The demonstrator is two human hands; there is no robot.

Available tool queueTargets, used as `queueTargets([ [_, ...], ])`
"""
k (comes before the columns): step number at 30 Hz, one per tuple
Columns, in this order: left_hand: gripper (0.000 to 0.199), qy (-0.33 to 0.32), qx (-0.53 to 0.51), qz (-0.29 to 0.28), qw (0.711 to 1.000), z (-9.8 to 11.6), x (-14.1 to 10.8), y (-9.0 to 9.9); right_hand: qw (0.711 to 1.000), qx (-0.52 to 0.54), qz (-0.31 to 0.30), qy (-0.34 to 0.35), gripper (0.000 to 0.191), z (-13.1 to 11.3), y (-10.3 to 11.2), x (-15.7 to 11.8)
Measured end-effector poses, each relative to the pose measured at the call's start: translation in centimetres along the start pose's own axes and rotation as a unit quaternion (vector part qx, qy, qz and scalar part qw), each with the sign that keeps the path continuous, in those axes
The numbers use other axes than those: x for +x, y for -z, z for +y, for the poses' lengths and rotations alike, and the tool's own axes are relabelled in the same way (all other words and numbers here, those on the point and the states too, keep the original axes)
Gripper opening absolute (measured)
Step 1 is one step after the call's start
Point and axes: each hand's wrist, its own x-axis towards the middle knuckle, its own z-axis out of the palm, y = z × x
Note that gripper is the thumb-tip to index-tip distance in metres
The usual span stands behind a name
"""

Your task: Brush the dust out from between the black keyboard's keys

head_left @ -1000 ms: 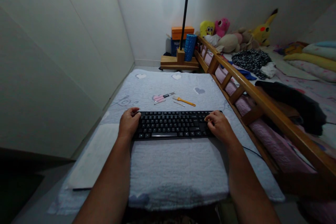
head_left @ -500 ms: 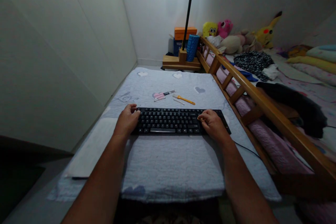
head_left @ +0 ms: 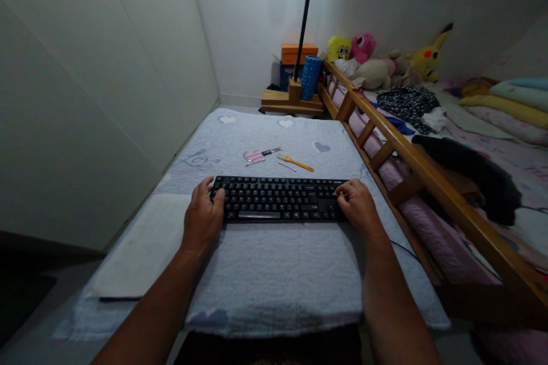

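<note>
A black keyboard (head_left: 269, 199) lies across the cloth-covered table. My left hand (head_left: 204, 214) grips its left end, thumb on top and fingers around the outer edge. Over the number-pad side, my right hand (head_left: 356, 202) is closed in a pinch, with a small tan bit showing at the fingertips that is too small to name. Behind the keyboard lie a yellow-handled brush (head_left: 299, 163), a pink and black slim tool (head_left: 263, 154) and two thin cotton swabs (head_left: 287, 166), the other swab being beside the pink tool.
A flat white pad (head_left: 137, 245) lies at the table's left. The wooden bed rail (head_left: 398, 140) borders the right side, and a cable (head_left: 406, 251) runs off that way. At the back stand a lamp pole (head_left: 305, 17), an orange box (head_left: 298, 53) and a blue foam roller (head_left: 310, 78).
My right hand has moved right across the number pad. My left thumb has come down nearer the front left of the keyboard. The view has shifted slightly.
</note>
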Motion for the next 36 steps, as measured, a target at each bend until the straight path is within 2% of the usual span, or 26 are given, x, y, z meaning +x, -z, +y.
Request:
queueTargets([
  [9, 0.045, 0.061, -0.144, 0.015, 0.988, -2.1, 0.5, -0.5, 0.995, 0.076, -0.048, 0.054, 0.025, -2.6, -1.0, 0.1],
  [13, 0.045, 0.078, -0.185, 0.022, 0.979, -2.6, 0.7, -0.7, 0.997, 0.045, -0.05, 0.042, 0.024, -1.8, -1.1, 0.1],
  [19, 0.047, 0.097, -0.267, 0.021, 0.959, -2.6, 0.8, -0.9, 1.0, 0.013, -0.017, 0.007, 0.02, -0.1, -0.1, 0.0],
  [23, 0.045, 0.103, -0.278, 0.024, 0.955, -2.3, 0.8, -0.9, 0.999, 0.05, -0.01, 0.015, 0.021, -0.9, 0.2, 0.1],
  [29, 0.048, 0.104, -0.27, 0.024, 0.957, -1.9, 0.7, -0.7, 0.992, 0.096, -0.054, 0.054, 0.026, -2.8, -0.8, 0.2],
  [36, 0.052, 0.109, -0.285, 0.023, 0.952, -2.1, 0.9, -0.9, 0.998, 0.029, -0.043, 0.03, 0.023, -1.1, -0.8, 0.1],
])
